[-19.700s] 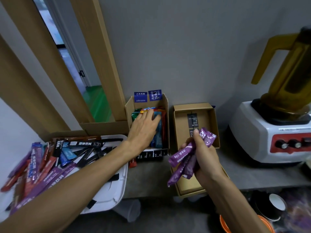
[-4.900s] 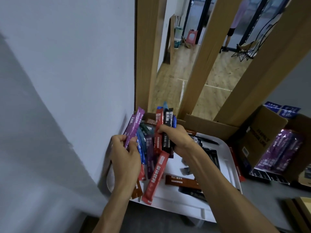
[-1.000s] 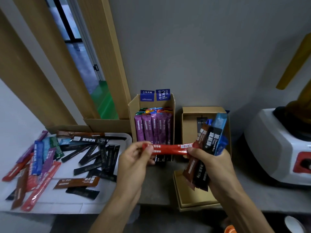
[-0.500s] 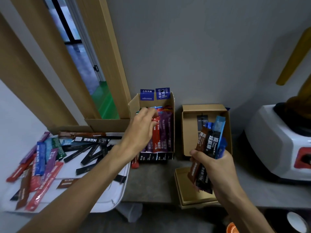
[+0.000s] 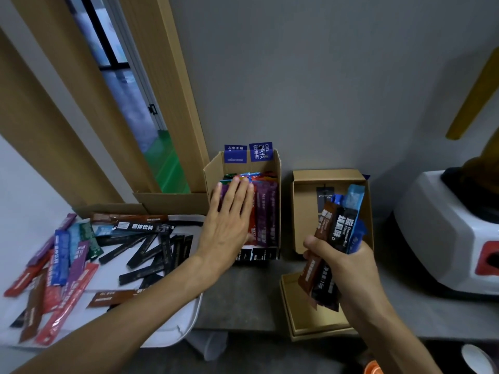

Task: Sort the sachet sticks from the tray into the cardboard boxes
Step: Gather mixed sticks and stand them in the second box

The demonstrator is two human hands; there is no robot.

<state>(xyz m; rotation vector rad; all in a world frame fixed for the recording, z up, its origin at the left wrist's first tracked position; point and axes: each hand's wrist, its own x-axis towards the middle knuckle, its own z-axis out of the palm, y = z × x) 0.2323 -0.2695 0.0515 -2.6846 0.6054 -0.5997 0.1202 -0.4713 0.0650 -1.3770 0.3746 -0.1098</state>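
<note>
Grey counter (image 5: 237, 298) with tray (image 5: 186, 317) against grey wall (image 5: 337, 76)

The wall (image 5: 324, 90) closes the space right behind the tall box (image 5: 213, 171), and the left hand (image 5: 229, 225) lies flat across its opening, which is crammed with packed sachets (image 5: 266, 209). Left of the box sits the tray (image 5: 186, 317), littered with loose sachets (image 5: 151, 252). Right of the box a strip of bare counter (image 5: 237, 292) runs forward. Past it the low box (image 5: 305, 211) stands open, with the right hand (image 5: 348, 268) gripping a bundle (image 5: 337, 225) in front of it.
</note>
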